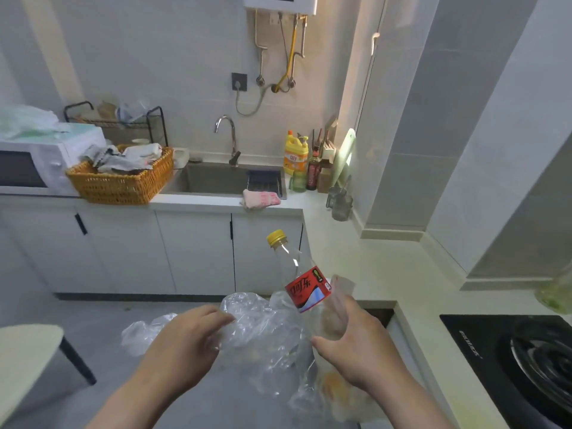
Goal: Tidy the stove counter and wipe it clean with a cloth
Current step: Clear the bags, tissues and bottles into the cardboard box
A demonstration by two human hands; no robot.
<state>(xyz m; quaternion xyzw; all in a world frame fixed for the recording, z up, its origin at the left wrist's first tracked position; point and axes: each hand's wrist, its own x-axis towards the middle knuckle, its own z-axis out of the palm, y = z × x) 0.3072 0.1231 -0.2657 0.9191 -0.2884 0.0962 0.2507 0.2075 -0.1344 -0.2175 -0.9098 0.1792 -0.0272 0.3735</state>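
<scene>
R hand (349, 345) curled round the base of the bottle (305, 286). L hand (185, 339) pinches the clear plastic bag (263, 323) touching it. Both are held in the air, just off the table (371, 264) edge. Bottle prob. empty: light, slick, dents easily, so grip low on the body. Bag limp, so bunch it.

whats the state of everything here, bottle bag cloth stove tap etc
bottle: capped, looks empty, tilted, gripped by right hand
plastic bag: crumpled, held by left hand
pink cloth: lying beside sink
stove burner: unlit
tap: off
cabinet doors: closed
</scene>
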